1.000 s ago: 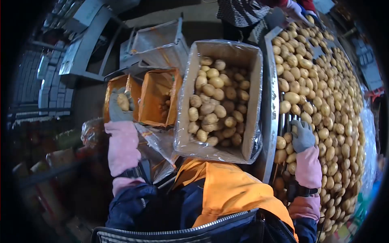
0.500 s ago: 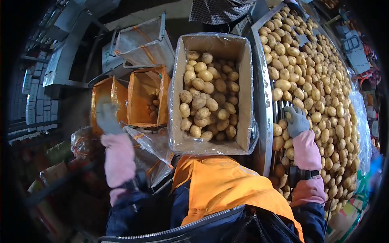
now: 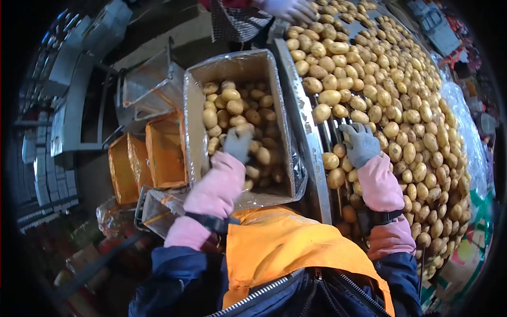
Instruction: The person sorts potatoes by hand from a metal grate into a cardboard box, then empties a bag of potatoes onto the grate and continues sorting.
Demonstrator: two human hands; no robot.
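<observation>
My left hand (image 3: 237, 145), in a grey glove, reaches into a plastic-lined cardboard box (image 3: 197, 113) of potatoes (image 3: 234, 107). Its fingers are blurred and lie against potatoes there, so their grip is unclear. To the right, my right hand (image 3: 361, 145), also gloved in grey, is at a metal sorting table (image 3: 303, 116) heaped with potatoes (image 3: 391, 129). Its fingers are curled around a potato (image 3: 346, 137), partly hidden by the glove, above the table's bars.
Left of the box stand two orange-lined bags (image 3: 122, 169) and a clear-lined frame (image 3: 145, 87). A co-worker's gloved hand (image 3: 289, 8) is over the far end of the table. Clear plastic sheeting (image 3: 459, 113) hangs along the right side.
My left hand has moved right, from over the orange bags into the cardboard box. The view has shifted, and a co-worker's hand now shows at the top. My right hand stays among the table's potatoes.
</observation>
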